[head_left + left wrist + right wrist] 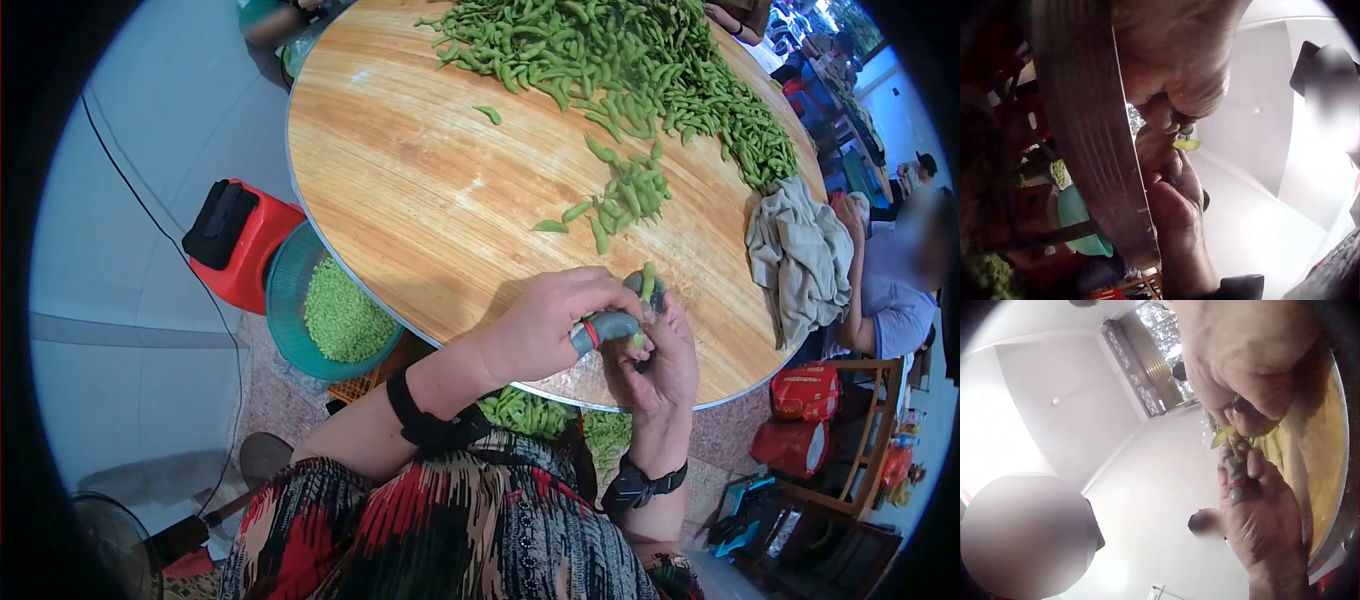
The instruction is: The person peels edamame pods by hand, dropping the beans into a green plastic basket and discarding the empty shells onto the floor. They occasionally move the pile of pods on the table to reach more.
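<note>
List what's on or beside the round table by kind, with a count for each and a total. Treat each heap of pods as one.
Heaps of green pods on the table: 2 (big heap, small heap)
Stray single pods: 1
Grey cloths: 1
Teal basins of shelled beans: 1
Red stools: 1
Pods held in both hands: 1
Total: 7

A round varnished wooden table (420, 200) fills the room's middle — pale grey floor (130, 250) spreads left of it. A red plastic stool (240, 245) stands there, and a wooden chair (850, 440) sits right — white ceiling (1085, 381) glows brightly overhead.
</note>
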Motion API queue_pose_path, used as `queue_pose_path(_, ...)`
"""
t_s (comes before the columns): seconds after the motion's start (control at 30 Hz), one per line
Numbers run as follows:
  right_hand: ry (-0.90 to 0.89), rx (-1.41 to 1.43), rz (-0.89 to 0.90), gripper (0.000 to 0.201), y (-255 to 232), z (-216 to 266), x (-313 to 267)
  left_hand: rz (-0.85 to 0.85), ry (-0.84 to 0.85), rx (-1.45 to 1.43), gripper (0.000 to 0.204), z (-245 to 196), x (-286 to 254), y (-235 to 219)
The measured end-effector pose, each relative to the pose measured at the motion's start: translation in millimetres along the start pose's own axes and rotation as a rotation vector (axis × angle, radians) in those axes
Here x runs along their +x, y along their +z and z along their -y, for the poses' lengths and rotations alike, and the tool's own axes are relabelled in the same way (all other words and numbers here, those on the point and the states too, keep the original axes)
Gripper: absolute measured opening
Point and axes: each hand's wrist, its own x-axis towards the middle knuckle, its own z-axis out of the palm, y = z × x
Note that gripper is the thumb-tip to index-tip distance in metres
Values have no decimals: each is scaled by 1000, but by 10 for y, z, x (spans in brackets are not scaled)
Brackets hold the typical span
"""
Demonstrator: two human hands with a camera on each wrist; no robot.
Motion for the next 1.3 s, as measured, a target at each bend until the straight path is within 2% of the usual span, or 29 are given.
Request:
queue_pose_path(0.07,-2,46,-39,26,-17,-33,11,12,1,-8,15,25,-5,13)
queue_pose_path(0.13,-18,12,-40,24,-33,-16,12,32,-162,-102,11,20,-25,44)
queue_pose_path(0.17,-34,-25,-42,22,-45,0,10,32,-162,-102,11,33,-42,53)
queue_pose_path(0.2,-36,-25,-43,22,-52,15,6,5,-282,-76,13,50,-60,63)
queue_pose_path(0.23,-148,-390,-132,20,-57,37,5,-22,-397,-50,14,64,-64,69)
queue_pose_path(0.27,-261,-756,-223,19,-53,64,8,-20,-389,-51,14,70,-56,68)
queue_pose_path(0.3,-328,-876,-239,11,-36,88,-1,-120,-273,38,17,73,-45,61)
queue_pose_path(0.33,-345,-880,-239,11,-21,118,-19,-223,-150,125,20,70,-24,41)
queue_pose_path(0.37,-299,-1056,-240,10,-2,161,-34,-75,-237,151,22,35,-36,-12)
queue_pose_path(0.4,-261,-1235,-243,10,21,222,-43,-87,-200,155,22,11,-54,-25)
queue_pose_path(0.47,-374,-1526,-165,12,28,230,-75,5,-128,137,23,-3,-41,-4)
queue_pose_path(0.53,-208,-1343,-22,14,-71,177,-91,60,-148,143,24,-34,-49,6)
queue_pose_path(0.6,-149,-1131,142,14,-42,201,-100,59,-181,11,26,-15,-61,-15)
queue_pose_path(0.63,-5,-968,225,18,8,293,-139,105,-219,-70,30,5,-58,-44)
queue_pose_path(0.67,85,-835,252,20,42,340,-168,108,-201,-66,30,2,-51,-61)
queue_pose_path(0.73,111,-651,254,19,13,320,-161,181,-267,-203,36,-69,-28,-105)
queue_pose_path(0.77,103,-653,252,19,34,325,-170,205,-249,-257,38,-24,-32,-101)
queue_pose_path(0.8,182,-501,213,18,89,336,-187,209,-242,-255,38,-17,-37,-96)
queue_pose_path(0.83,261,-348,175,17,128,336,-190,182,-326,-350,36,-14,-44,-87)
queue_pose_path(0.87,256,-348,176,17,127,301,-187,153,-413,-445,34,-16,-50,-79)
queue_pose_path(0.9,234,-319,153,17,107,241,-188,155,-410,-442,34,-27,-49,-81)
queue_pose_path(0.97,205,-236,139,15,100,161,-153,78,-590,-499,30,-45,-61,-86)
queue_pose_path(1.0,205,-232,144,15,93,122,-129,76,-591,-493,30,-6,-83,-67)
queue_pose_path(1.07,50,-331,26,14,87,42,-85,-120,-635,-976,23,125,-123,-28)
queue_pose_path(1.1,53,-326,29,14,114,25,-64,-122,-638,-970,23,140,-124,-41)
queue_pose_path(1.17,-160,-615,-71,13,184,25,-31,-173,-594,-1080,20,157,-124,-64)
queue_pose_path(1.2,-158,-613,-70,13,225,44,-45,-175,-596,-1078,20,131,-110,-61)
queue_pose_path(1.27,54,-654,33,12,302,77,-87,-180,-612,-749,17,48,-71,-33)
queue_pose_path(1.3,55,-754,63,14,266,58,-81,-179,-616,-745,17,56,-69,-32)
